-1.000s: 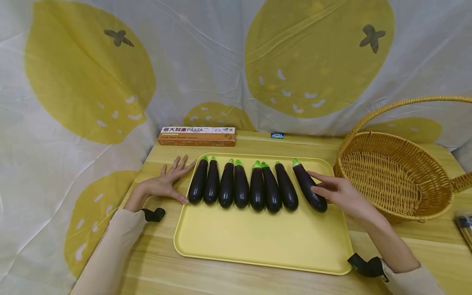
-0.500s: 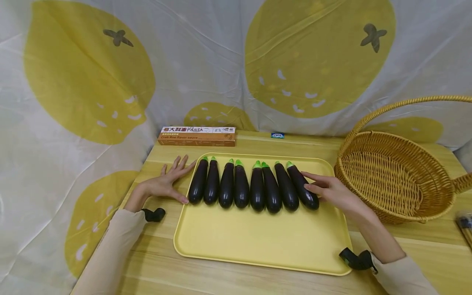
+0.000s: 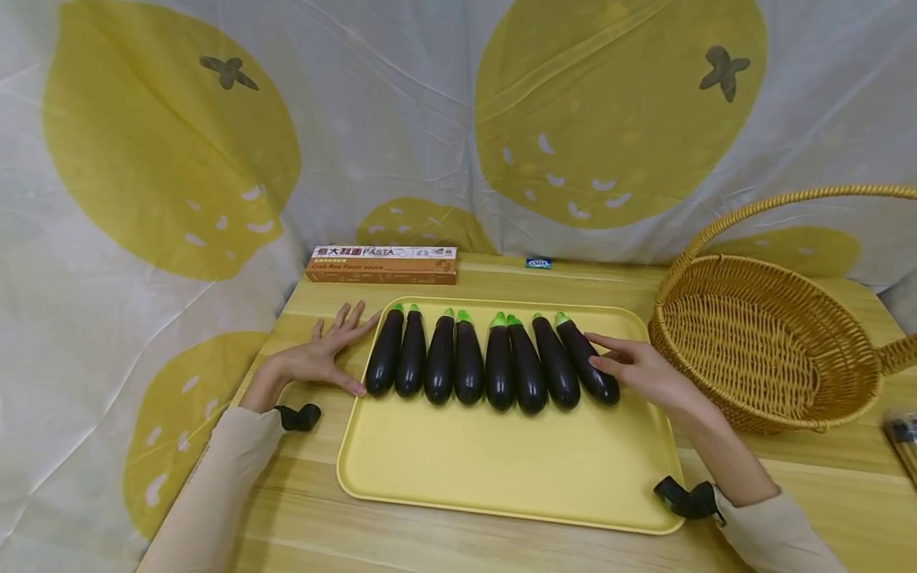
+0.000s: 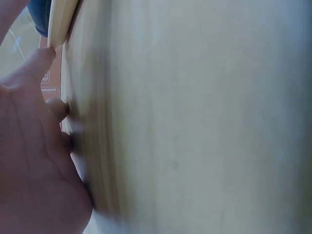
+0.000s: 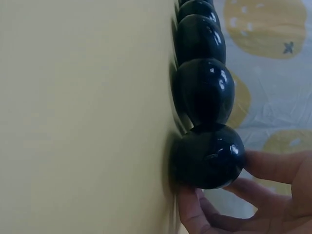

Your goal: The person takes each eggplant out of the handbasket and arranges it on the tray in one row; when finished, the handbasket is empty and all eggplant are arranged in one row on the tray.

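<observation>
On the yellow tray [image 3: 501,469], several dark purple eggplants with green stem ends lie side by side in a row. My right hand [image 3: 652,374] holds the rightmost eggplant [image 3: 589,362] by its outer side, thumb and fingertips against its skin. In the right wrist view, the rounded end of that eggplant [image 5: 207,156] sits between the thumb and the fingers [image 5: 190,209], resting on the tray. My left hand [image 3: 318,354] is spread on the table at the tray's left side. Its thumb and a fingertip meet the tray's edge; the left wrist view shows the palm [image 4: 34,146] and bare wood.
A wicker basket [image 3: 845,350] with a tall handle stands right of the tray. Behind the tray lie a pasta box [image 3: 383,274] and a small blue packet [image 3: 539,263]. A lemon-print cloth [image 3: 401,119] hangs behind the table. Something dark [image 3: 901,438] lies at the right edge.
The rightmost eggplant has moved left with my right hand, closing the gap to its neighbour; in the last half second it has barely shifted. My left hand has stayed put.
</observation>
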A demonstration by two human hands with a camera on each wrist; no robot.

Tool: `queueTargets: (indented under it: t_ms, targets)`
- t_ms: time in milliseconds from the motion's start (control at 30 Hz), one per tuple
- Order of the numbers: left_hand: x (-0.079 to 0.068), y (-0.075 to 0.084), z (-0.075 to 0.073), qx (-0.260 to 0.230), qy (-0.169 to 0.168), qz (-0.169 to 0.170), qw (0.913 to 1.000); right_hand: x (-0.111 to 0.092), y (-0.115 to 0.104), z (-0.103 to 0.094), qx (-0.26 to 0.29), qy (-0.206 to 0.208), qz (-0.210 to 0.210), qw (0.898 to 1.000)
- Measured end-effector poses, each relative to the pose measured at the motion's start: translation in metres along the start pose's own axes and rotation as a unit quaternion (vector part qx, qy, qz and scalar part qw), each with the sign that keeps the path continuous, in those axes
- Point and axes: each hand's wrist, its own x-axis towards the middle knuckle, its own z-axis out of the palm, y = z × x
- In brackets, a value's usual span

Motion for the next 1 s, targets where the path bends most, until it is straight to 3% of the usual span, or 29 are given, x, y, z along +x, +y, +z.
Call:
queueTargets:
  t_ms: [667,1000]
  targets:
    - [-0.0007,0.0018,-0.0003,0.0,-0.003,-0.007,1.0,-0.0012,0.0044,-0.0015,0.053,-0.041,0.018,0.998]
    - [-0.0007,0.0017,-0.0006,-0.004,-0.001,-0.007,1.0,-0.004,0.0032,-0.0016,0.042,-0.056,0.01,0.997]
